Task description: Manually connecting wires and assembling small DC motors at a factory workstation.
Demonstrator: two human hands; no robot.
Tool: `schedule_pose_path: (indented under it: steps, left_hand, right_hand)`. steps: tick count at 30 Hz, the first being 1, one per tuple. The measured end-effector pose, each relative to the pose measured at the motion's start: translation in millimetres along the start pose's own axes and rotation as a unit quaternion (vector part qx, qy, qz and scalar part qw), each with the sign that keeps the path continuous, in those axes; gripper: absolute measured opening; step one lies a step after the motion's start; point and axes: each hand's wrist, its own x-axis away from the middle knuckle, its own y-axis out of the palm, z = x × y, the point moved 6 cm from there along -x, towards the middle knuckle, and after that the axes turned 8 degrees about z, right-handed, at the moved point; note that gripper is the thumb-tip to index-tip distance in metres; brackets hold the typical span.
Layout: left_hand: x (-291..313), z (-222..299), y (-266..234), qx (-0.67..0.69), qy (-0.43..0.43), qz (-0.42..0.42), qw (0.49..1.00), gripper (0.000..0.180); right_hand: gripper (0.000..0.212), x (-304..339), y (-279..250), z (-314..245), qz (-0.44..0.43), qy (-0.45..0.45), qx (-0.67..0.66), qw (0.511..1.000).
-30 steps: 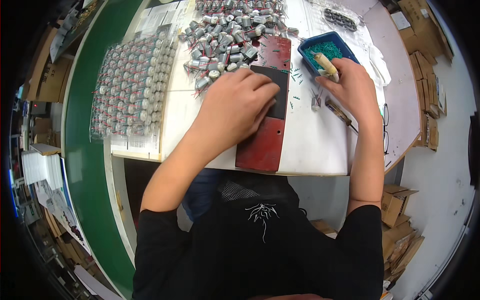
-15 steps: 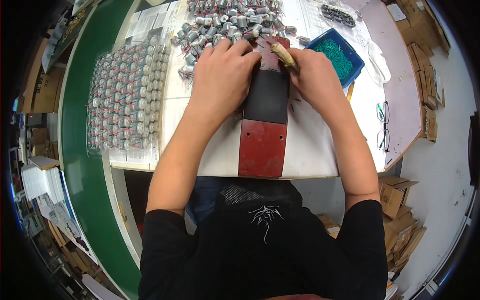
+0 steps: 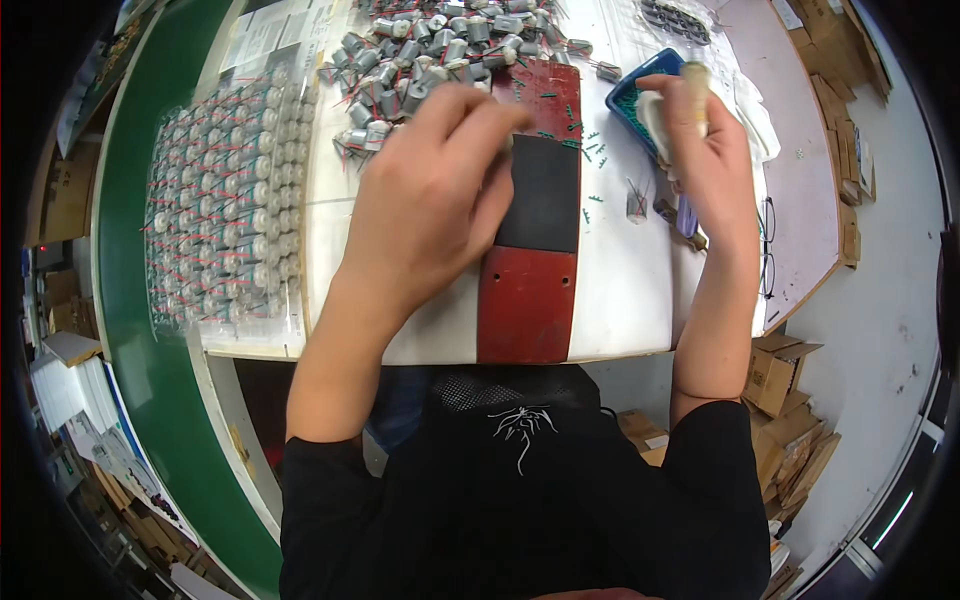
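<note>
My left hand [image 3: 430, 190] is over the left edge of a narrow red board [image 3: 526, 310] with a black pad [image 3: 540, 190]. Its fingers are bent and their tips blurred, so whether they pinch anything cannot be told. My right hand [image 3: 715, 160] is closed round a tool with a pale wooden handle [image 3: 695, 90], beside a blue tray [image 3: 622, 112] of small green pieces; the tool's working end is hidden. Green bits [image 3: 571, 112] are scattered on the board's far end and the table to its right. One small grey motor [image 3: 636, 203] lies alone right of the pad.
A heap of small motors with wires [image 3: 440, 45] covers the back. At left, clear plastic trays [image 3: 215, 205] hold rows of motors. A purple-handled tool [image 3: 687, 218] lies by my right wrist, glasses [image 3: 768, 250] near the right edge. A white cloth [image 3: 755, 115] is beside the tray.
My right hand has moved right, off the board to the blue tray, with the wooden-handled tool. My left hand has drawn back toward me and bent its fingers, uncovering green bits on the board.
</note>
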Motion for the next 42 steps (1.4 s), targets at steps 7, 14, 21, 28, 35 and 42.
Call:
schedule_pose_path:
  steps: [7, 14, 21, 28, 35, 42]
  left_hand:
    - [21, 15, 41, 0.045, 0.058, -0.138, 0.988, 0.032]
    - [24, 17, 50, 0.032, 0.078, -0.144, 0.986, 0.028]
    - [15, 14, 35, 0.035, 0.067, -0.117, 0.990, 0.034]
    - [20, 4, 30, -0.012, 0.011, -0.183, 0.983, 0.033]
    - [30, 0, 23, 0.015, -0.006, -0.163, 0.986, 0.033]
    - [30, -5, 22, 0.065, -0.028, -0.121, 0.990, 0.035]
  right_hand:
    - [0.068, -2, 9, 12, -0.288, 0.094, -0.572, 0.762]
    - [0.066, 10, 12, -4, -0.177, 0.127, -0.594, 0.775]
    - [0.055, 9, -19, -15, -0.286, -0.071, -0.466, 0.834]
    - [0.029, 13, 17, 3, -0.161, 0.058, -0.198, 0.965]
    - [0.015, 9, 45, 4, -0.075, -0.157, 0.063, 0.983]
    - [0.017, 8, 59, 7, -0.075, -0.158, 0.169, 0.970]
